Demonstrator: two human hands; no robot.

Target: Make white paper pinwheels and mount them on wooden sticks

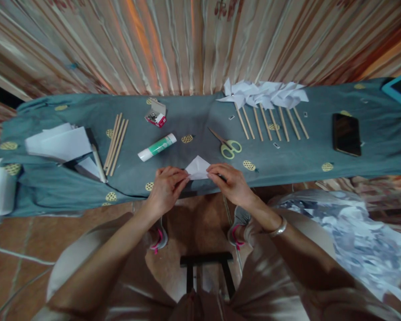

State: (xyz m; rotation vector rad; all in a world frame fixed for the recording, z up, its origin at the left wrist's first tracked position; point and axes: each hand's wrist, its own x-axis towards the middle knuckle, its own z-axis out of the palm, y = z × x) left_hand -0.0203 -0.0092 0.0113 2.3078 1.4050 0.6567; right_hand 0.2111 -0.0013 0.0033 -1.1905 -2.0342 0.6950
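nearest me, beige trousers (274,281) at six o'clock. near centre i see left hand (165,189) and right hand (232,183) pinch creased white paper (198,168) thumb-to-finger. toward eleven, an open card box (159,117) of metallic bits (152,118); at four, a translucent bag (345,197) of scraps (364,240).

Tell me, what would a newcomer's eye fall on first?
Likely the row of white paper pinwheels on wooden sticks along the far edge of the grey-green cloth, right of centre. Next, at its near edge, the bare left hand and bare right hand pinching a folded white paper.
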